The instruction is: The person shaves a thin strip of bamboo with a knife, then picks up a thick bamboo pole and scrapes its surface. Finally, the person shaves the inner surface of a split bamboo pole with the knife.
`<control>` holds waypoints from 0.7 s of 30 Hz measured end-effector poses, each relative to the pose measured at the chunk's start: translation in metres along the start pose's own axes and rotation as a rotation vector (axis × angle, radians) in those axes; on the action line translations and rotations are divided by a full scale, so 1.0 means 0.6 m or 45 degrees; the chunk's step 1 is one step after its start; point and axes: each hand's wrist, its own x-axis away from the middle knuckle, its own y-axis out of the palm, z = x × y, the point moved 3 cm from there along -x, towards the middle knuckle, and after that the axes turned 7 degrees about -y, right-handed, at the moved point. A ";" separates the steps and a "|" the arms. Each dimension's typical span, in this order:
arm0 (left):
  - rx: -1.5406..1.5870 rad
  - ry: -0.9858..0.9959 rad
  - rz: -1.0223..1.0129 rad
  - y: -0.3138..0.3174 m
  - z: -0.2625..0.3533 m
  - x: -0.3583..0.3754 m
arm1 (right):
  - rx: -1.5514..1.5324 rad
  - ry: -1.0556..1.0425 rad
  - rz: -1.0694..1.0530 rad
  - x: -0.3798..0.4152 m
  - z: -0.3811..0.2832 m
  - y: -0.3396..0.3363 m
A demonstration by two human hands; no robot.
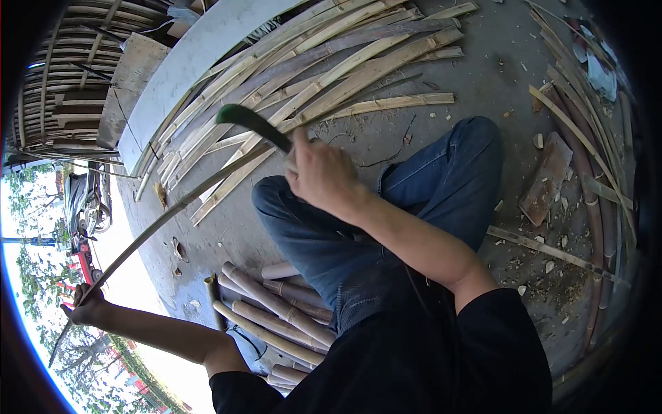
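Far out at the left, my left hand (88,305) is closed around a long, thin bamboo strip (169,214). The strip slopes up to the right and its upper end meets my right hand. In front of my knees, my right hand (321,172) grips a curved dark tool (255,124) with a green end, shaped like a hooked knife. The tool points up and left, crossing over split bamboo slats (345,76) on the floor behind it.
Bamboo poles (276,307) lie beside my left thigh. At the right are a rusty flat block (546,179), wood chips (552,265) and more long poles (593,228). A pale board (172,90) lies beyond the slats, and a parked motorbike (89,207) stands outside.
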 end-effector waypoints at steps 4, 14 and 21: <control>-0.049 0.065 -0.110 -0.035 -0.016 0.002 | 0.267 0.775 0.149 0.036 0.334 -0.079; -0.087 0.117 -0.287 0.055 0.039 -0.021 | -0.106 -0.483 -0.170 0.049 -0.267 -0.008; -0.401 0.430 -0.584 0.014 0.038 -0.204 | 0.281 0.282 -0.311 0.082 0.114 -0.015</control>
